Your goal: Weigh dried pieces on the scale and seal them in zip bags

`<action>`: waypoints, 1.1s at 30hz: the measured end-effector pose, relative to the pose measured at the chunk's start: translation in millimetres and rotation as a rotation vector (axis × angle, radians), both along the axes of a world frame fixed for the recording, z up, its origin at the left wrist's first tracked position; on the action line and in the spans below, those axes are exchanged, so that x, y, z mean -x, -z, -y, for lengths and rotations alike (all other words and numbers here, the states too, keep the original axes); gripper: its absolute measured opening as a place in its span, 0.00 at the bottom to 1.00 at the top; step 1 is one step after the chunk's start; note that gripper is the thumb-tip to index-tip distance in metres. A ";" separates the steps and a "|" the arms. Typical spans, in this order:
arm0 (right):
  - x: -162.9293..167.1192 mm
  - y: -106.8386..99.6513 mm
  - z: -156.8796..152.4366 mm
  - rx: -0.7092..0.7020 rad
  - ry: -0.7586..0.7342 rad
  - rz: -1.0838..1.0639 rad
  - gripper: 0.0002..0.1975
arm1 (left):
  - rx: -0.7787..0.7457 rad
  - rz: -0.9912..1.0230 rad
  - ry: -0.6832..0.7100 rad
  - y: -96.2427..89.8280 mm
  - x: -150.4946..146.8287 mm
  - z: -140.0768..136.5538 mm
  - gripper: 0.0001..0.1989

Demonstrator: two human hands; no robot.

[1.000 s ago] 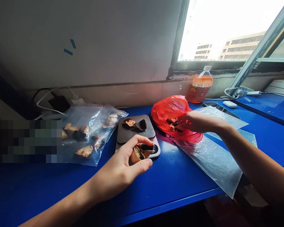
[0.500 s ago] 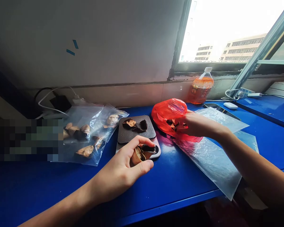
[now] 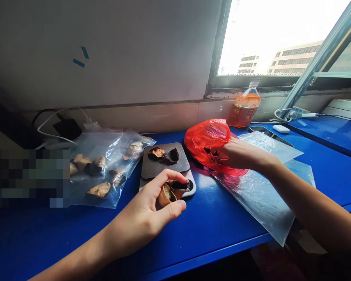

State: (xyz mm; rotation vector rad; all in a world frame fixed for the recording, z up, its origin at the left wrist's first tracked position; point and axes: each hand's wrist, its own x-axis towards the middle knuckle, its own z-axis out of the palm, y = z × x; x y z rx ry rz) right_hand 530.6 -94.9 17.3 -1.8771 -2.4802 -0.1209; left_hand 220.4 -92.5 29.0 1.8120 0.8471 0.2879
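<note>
No wording can be read for certain. On the bottle (image 3: 245, 111) of orange-red drink, in the upper right of the frame, the label (image 3: 249, 104) carries printed characters too small and blurred to make out. The dark panel (image 3: 190, 186) on the scale (image 3: 152, 167), near the frame's centre, is partly hidden, any marking there illegible.

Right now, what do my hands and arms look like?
The left hand and right hand wear no gloves, and neither wrist a watch or bracelet. No sleeve shows on the forearms. The right fingers are mostly hidden, so rings there can't be ruled out.
</note>
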 end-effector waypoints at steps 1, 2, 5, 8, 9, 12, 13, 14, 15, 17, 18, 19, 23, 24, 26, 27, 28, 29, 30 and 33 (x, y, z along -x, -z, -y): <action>0.5 0.8 -0.6 0.011 -0.007 0.010 0.06 | 0.003 -0.004 0.001 -0.1 0.1 0.0 0.18; 0.6 1.7 -1.2 0.025 -0.009 0.026 0.06 | 0.006 -0.009 0.003 -0.4 0.1 0.3 0.18; 0.7 3.2 -2.7 0.055 -0.001 0.064 0.07 | 0.006 -0.011 0.005 -2.9 -0.3 2.5 0.18; 2.3 2.7 -4.7 0.048 0.017 0.080 0.09 | -0.010 -0.004 -0.016 -4.8 -1.2 4.1 0.17; 3.0 2.6 -5.7 0.039 0.024 0.082 0.10 | -0.015 -0.005 -0.020 -4.9 -1.5 4.1 0.17; 3.9 3.3 -9.7 0.012 0.045 0.077 0.12 | -0.033 -0.017 -0.014 -3.9 -1.5 2.9 0.17; 3.4 3.5 -10.9 0.006 0.047 0.073 0.12 | -0.036 -0.019 -0.011 -3.4 -1.1 2.4 0.17; 2.4 3.2 -11.6 0.000 0.044 0.066 0.12 | -0.039 -0.018 -0.009 -3.0 -0.8 2.2 0.17; 1.1 2.1 -11.7 -0.002 0.036 0.055 0.12 | -0.039 -0.014 -0.007 -2.8 -0.4 2.1 0.17; -2.3 -3.5 -9.2 0.005 0.013 0.030 0.10 | -0.025 -0.001 0.005 -2.8 0.0 2.6 0.17; -4.0 -8.0 -6.7 0.015 -0.002 0.011 0.09 | -0.017 0.006 0.008 -3.0 -0.1 2.9 0.16; -5.4 -13.1 -3.7 0.027 -0.010 -0.026 0.09 | -0.009 0.012 0.009 -3.1 -0.3 3.3 0.16; -5.4 -27.5 6.0 0.055 0.050 -0.329 0.08 | 0.004 0.019 0.016 -2.8 -1.3 3.7 0.16; -4.0 -26.8 5.9 0.077 0.058 -0.379 0.08 | 0.008 0.014 0.020 -2.5 -1.3 3.5 0.16; -0.5 -19.9 2.2 0.131 0.033 -0.389 0.07 | 0.006 -0.003 0.017 -1.6 -0.9 2.8 0.16; 1.2 -14.8 -0.8 0.150 0.012 -0.374 0.07 | 0.000 -0.008 0.014 -1.2 -0.6 2.4 0.17; 2.7 -9.5 -4.1 0.157 -0.004 -0.362 0.07 | -0.008 -0.011 0.012 -0.9 -0.3 2.1 0.17; 4.0 -4.7 -7.1 0.151 -0.013 -0.359 0.07 | -0.013 -0.011 0.012 -0.7 -0.1 1.9 0.17; 5.1 -0.8 -9.6 0.135 -0.016 -0.365 0.06 | -0.014 -0.009 0.011 -0.6 0.1 1.7 0.17; 8.0 3.9 -12.5 0.096 -0.033 -0.397 0.05 | -0.005 -0.017 0.017 -0.7 0.3 1.8 0.16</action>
